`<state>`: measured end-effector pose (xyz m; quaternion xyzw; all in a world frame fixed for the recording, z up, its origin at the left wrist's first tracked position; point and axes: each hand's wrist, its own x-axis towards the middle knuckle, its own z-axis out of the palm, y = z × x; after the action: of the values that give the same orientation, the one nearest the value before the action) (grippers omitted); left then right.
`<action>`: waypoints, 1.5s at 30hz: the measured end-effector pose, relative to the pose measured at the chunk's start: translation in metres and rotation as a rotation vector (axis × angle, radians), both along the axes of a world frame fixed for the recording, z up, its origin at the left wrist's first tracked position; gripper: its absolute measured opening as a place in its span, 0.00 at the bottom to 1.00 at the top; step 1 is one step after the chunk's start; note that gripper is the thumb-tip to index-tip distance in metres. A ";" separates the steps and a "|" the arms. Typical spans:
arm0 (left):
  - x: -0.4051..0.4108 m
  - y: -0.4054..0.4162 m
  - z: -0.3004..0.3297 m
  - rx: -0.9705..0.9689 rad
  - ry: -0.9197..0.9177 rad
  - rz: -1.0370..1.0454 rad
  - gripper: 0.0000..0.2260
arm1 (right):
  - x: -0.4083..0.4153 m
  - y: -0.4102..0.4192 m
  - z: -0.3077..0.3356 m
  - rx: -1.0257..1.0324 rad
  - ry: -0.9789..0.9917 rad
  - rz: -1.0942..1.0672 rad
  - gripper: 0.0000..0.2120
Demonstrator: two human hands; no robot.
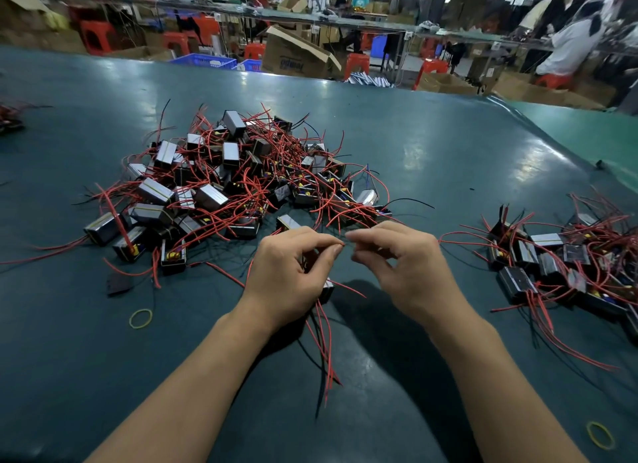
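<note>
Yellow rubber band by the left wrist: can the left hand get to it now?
Likely not yet. The yellow rubber band lies uncovered on the table beside that wrist, so the way is free, but the left hand grips a black module and, with the right hand, pinches a wire.

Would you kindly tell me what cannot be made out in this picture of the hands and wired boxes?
Head view:
The wired box under the left hand: mostly hidden by the palm.
Whatever the right hand pinches: too thin.
The right pile: cut off by the frame edge.
</note>
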<state>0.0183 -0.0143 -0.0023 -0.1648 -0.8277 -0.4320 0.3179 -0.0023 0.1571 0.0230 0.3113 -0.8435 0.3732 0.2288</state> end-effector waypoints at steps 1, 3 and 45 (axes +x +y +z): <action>0.000 0.000 0.000 -0.002 -0.008 -0.011 0.04 | -0.002 0.003 0.000 0.010 0.018 0.002 0.09; 0.001 0.000 0.000 -0.015 -0.015 -0.030 0.03 | -0.003 0.004 -0.001 0.027 0.065 0.018 0.06; -0.020 -0.036 0.010 1.301 0.019 0.405 0.17 | 0.055 -0.115 0.016 0.379 -0.039 -0.032 0.08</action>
<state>-0.0021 -0.0502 0.0076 0.2142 -0.4112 -0.7724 0.4341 0.0528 0.0419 0.0391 0.3281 -0.9077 0.2101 0.1556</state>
